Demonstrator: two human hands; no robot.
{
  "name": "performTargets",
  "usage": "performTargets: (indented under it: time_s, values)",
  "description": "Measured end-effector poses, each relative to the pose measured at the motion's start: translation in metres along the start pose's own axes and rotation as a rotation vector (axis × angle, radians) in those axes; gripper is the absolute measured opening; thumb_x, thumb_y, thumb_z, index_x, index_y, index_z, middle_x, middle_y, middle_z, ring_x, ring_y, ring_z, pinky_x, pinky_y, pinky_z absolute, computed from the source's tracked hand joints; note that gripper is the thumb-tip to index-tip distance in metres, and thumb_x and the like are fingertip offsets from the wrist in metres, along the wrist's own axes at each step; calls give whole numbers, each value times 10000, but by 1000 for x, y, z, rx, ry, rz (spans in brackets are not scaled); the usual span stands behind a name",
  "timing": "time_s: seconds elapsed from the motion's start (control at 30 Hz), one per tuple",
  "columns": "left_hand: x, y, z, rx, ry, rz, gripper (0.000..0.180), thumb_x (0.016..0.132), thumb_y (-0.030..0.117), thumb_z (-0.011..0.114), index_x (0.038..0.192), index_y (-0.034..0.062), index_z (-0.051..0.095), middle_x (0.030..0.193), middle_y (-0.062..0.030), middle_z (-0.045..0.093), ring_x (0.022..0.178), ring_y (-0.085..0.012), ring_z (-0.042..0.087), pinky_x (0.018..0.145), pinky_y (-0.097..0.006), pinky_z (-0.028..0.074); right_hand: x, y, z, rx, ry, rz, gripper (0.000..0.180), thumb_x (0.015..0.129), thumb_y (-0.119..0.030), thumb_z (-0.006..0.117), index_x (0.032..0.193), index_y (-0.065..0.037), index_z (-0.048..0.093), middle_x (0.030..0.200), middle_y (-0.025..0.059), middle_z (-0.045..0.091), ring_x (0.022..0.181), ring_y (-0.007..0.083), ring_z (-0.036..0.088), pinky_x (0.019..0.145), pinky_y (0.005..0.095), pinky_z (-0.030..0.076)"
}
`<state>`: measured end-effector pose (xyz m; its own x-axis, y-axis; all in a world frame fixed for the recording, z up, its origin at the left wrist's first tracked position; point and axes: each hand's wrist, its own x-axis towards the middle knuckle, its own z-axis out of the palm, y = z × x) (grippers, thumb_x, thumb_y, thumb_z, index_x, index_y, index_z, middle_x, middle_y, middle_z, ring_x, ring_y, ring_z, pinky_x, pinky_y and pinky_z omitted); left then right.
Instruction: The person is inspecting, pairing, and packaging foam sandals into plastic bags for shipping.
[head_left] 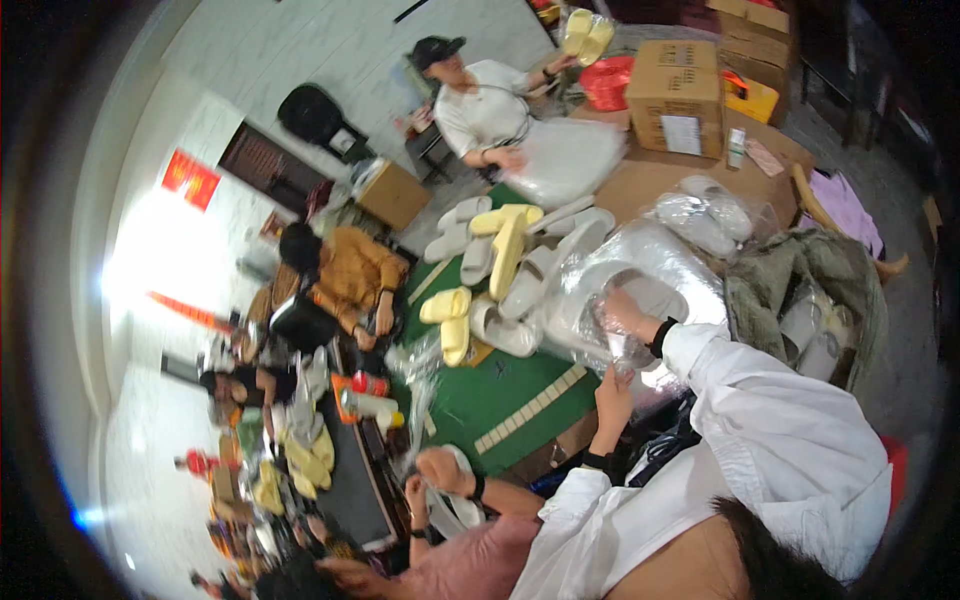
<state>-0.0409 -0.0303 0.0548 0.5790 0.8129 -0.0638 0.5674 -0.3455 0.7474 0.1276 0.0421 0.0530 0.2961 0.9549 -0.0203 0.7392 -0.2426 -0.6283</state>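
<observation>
Two hands met at clear plastic bag [640,300] with white slipper inside, on bench [500,395]. Your right hand [622,312] gripped bag; left hand [612,390] pinched lower edge. Film likely slippery, slipper light, soft; hold bag mouth.

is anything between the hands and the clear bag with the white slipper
Nothing visible. The right hand is pushed into the clear plastic bag at the white slipper, and the left hand grips the bag's lower edge.

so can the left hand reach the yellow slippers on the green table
Probably yes: the yellow slippers lie open past low white slippers, but the left hand grips a clear bag.
</observation>
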Motion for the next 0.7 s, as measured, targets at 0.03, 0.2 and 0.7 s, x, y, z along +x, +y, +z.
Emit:
performTargets:
  time_s: [0.03,0.2,0.7]
  values:
    - [5,-5,8,-429,19,-56,330,839,-50,333,1158,-29,413,1023,-226,551,901,-314,578,773,-352,474,-11,6,-2,-68,22,-202,311,693,-189,513,982,-88,569,1034,215,529,972,370,493,777,492,378]
    - [31,17,-1,-975,36,-135,284,899,28,345,1152,-97,380,1004,-227,545,927,-284,574,824,-357,473,-72,38,-30,93,68,-273,452,771,-326,556,1178,-146,478,1236,146,438,1158,324,385,955,476,265]
    - [91,100,-78,-1170,-90,-112,332,842,-12,439,1156,-110,395,913,-159,587,889,-227,579,850,-297,427,-57,81,-134,502,183,-41,392,708,-300,688,1014,-87,565,1030,125,451,826,238,527,785,328,429]
